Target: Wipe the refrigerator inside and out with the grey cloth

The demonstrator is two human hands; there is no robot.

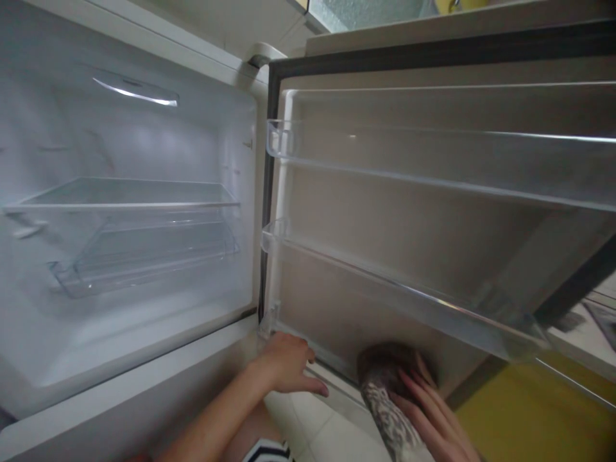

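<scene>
An open fridge compartment [129, 212] fills the left, lit inside, with a glass shelf [125, 196] and a clear tray [144, 256] under it. Its door [433, 212] stands open on the right with two clear door racks [433, 167]. My left hand [289, 366] rests on the door's lower inner edge, fingers curled over it. Further right, my right hand [433, 410] presses a grey patterned cloth [385, 391] against the bottom of the door, fingers close together.
A white tiled floor [327, 436] lies below the door. A yellow surface [539, 417] shows at the lower right. The fridge's bottom sill [120, 391] runs across the lower left.
</scene>
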